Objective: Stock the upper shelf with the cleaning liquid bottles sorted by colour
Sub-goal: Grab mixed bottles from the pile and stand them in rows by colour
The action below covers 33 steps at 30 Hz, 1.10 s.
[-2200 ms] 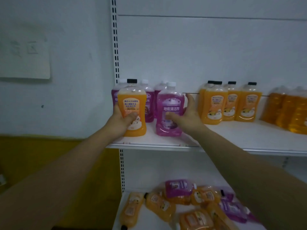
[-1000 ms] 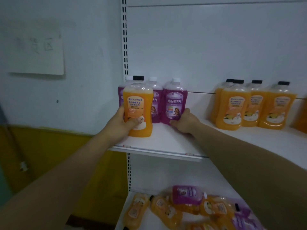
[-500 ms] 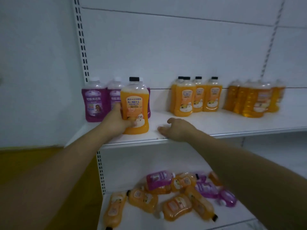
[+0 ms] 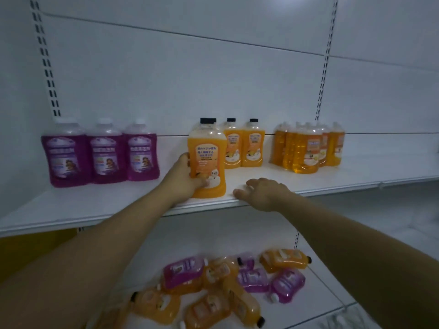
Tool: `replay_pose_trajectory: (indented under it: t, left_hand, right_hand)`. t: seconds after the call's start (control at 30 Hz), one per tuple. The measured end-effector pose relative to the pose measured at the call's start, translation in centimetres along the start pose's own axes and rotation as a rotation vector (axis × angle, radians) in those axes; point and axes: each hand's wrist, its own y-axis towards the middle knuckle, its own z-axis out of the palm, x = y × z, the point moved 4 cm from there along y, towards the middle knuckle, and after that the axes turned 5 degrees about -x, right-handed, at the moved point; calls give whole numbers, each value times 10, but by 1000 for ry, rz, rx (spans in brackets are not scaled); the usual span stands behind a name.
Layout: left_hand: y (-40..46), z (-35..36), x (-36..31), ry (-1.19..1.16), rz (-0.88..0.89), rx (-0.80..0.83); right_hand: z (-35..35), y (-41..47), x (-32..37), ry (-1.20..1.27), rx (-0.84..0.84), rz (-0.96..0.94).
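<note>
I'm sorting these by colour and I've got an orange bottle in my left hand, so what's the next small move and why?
Probably slide the orange bottle in your left hand back beside the black-capped orange group and let go: it stands near the upper shelf edge, ahead of its colour mates.

White back panel [image 4: 213, 79] between two slotted uprights [image 4: 46, 62] (both perforated); yellow wall strip [image 4: 35, 243] at lower left
</note>
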Motion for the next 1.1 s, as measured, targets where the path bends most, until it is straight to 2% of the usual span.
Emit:
replay_pose_trajectory:
  t: [0.17, 0.3, 0.4, 0.63, 0.77, 0.93, 1.1]
  left_hand:
    - [20, 67, -23, 22, 118, -62]
    - [37, 102, -35, 314, 197, -126]
    - [54, 116, -35, 415, 187, -163]
    - [79, 124, -32, 611, 151, -219]
    - [85, 137, -31, 606, 148, -171]
    - [92, 143, -36, 597, 68, -270]
    - [104, 138, -30, 932, 125, -340]
  right_hand:
    - [-5, 33, -62, -51, 72, -58]
    - [-4, 55, -96, -77, 93, -128]
    - [5, 61, -103, -32, 133, -178]
    - [11, 67, -106, 7, 92, -226]
    - [11, 68, -106, 23, 94, -227]
    - [11, 68, -107, 32, 85, -219]
    - [11, 68, -107, 29, 73, -229]
